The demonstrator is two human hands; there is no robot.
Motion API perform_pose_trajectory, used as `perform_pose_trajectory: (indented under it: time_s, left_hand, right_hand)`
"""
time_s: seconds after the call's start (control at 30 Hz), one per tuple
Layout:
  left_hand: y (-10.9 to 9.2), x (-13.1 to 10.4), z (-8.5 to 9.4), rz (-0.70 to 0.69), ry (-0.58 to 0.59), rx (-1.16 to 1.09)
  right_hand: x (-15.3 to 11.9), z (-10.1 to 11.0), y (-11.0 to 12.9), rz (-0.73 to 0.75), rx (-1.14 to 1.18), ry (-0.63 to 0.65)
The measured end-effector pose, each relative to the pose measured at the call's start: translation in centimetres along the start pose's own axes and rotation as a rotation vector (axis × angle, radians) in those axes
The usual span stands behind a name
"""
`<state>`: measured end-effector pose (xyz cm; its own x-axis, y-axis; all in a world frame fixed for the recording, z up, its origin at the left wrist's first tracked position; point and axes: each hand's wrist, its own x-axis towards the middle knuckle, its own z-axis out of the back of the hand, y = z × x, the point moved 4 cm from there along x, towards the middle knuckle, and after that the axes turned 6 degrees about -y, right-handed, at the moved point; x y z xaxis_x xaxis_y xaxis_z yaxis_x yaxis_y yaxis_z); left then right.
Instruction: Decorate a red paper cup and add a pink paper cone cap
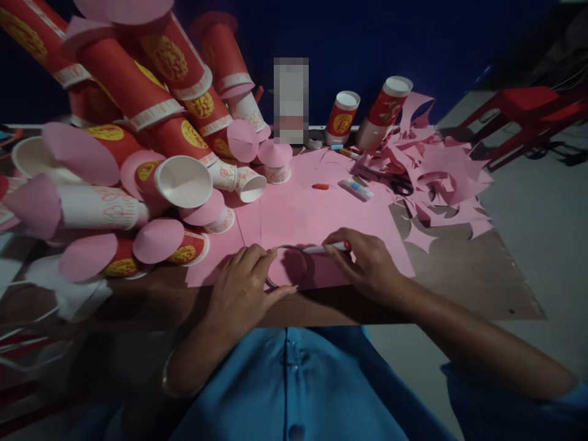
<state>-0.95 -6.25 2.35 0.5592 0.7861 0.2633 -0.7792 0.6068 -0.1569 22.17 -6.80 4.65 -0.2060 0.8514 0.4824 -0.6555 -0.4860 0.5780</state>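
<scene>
Pink paper sheets [294, 214] lie on the wooden table in front of me. On them rests a thin dark ring [309, 269], with pink paper showing through it. My left hand [245, 285] curves round the ring's left side, thumb at its lower edge and fingers at its upper left. My right hand [361, 260] is closed on a white pen [316, 250] with a red end, its tip at the ring's upper right edge. An orange-red cap [321, 186] and a glue tube [358, 189] lie farther back on the paper.
Stacked red and white paper cups [184, 180] with pink paper cones fill the left side. Two cup stacks [342, 116] stand at the back. Scissors [400, 184] and pink paper scraps [452, 174] lie right, beyond the sheets. A red stool [523, 107] stands behind.
</scene>
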Motion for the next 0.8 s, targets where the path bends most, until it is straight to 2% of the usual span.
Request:
perform_pose_trajectory:
  time_s: [0.17, 0.27, 0.53, 0.63, 0.8]
  left_hand:
    - [0.0, 0.0, -0.2, 0.013, 0.021, -0.019]
    - [0.0, 0.0, -0.2, 0.018, 0.008, -0.026]
    - [0.0, 0.1, -0.1, 0.026, 0.03, -0.053]
    - [0.0, 0.1, -0.1, 0.033, 0.037, -0.062]
    - [0.1, 0.0, -0.2, 0.033, 0.042, -0.058]
  right_hand:
    - [-3.6, -0.3, 3.5, 0.243, -0.224, -0.147]
    - [-5.0, -0.7, 5.2, 0.315, -0.283, -0.165]
    - [-6.8, -1.3, 7.1, 0.356, -0.354, -0.148]
    - [-7.0, -1.5, 7.3, 0.353, -0.322, -0.135]
    - [-7.0, -2.0, 7.7, 0.35, -0.252, -0.188]
